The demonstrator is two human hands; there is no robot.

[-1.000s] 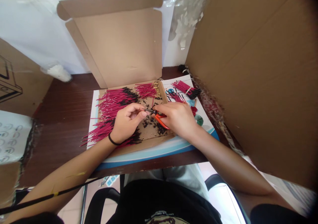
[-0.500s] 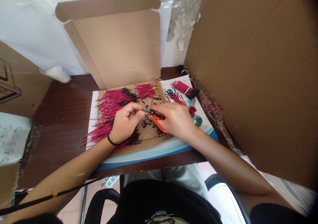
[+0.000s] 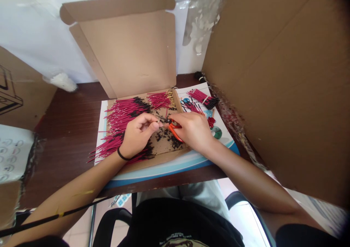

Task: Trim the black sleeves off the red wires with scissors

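Left hand (image 3: 136, 135), a thin black cord-like band (image 3: 123, 155) round its wrist, hangs over a broad layer of slender crimson wires with black ends (image 3: 121, 112); its thumb and forefinger come near each other beside the blades, and I cannot tell whether they pinch something. These wires lie in an open brown cardboard box (image 3: 161, 153), its flat lid (image 3: 131, 53) raised at the far side. Along the far edge, right of the broad layer, rests a smaller pile of crimson wires with gold-coloured tips (image 3: 160, 100), and tiny black scraps (image 3: 176, 143) litter the box floor. Just above that floor, small orange-handled scissors with dark metal blades (image 3: 175, 133) point left, grasped by the right hand (image 3: 193, 128). Farther right, on a white-and-blue printed sheet (image 3: 229, 148), lies a crimson-and-black wire bundle with a pale tie (image 3: 202, 98)
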